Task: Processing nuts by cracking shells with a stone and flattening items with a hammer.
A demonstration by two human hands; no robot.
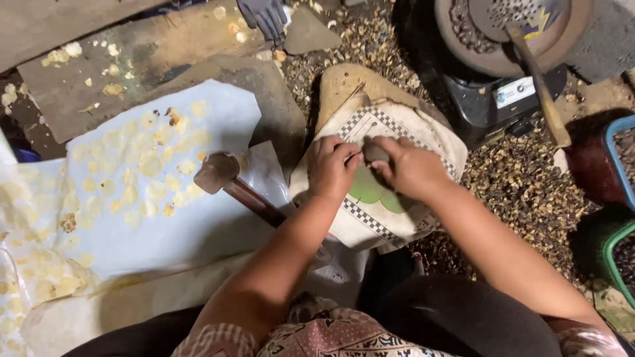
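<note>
Together we clamp our left hand (333, 168) and right hand (410, 168) on a small dark stone (376, 153) above the checkered sack (397, 211), hammer (228, 182) nearby.

Small dark object (377, 153) mostly hidden between left hand (332, 169) and right hand (411, 170); kind unclear. Gloved hand (263, 14) cut off at top edge. Blue tub (616, 155) and green tub (612, 261) cropped at right edge. Hammer (228, 182) handle disappears under left forearm.
</note>
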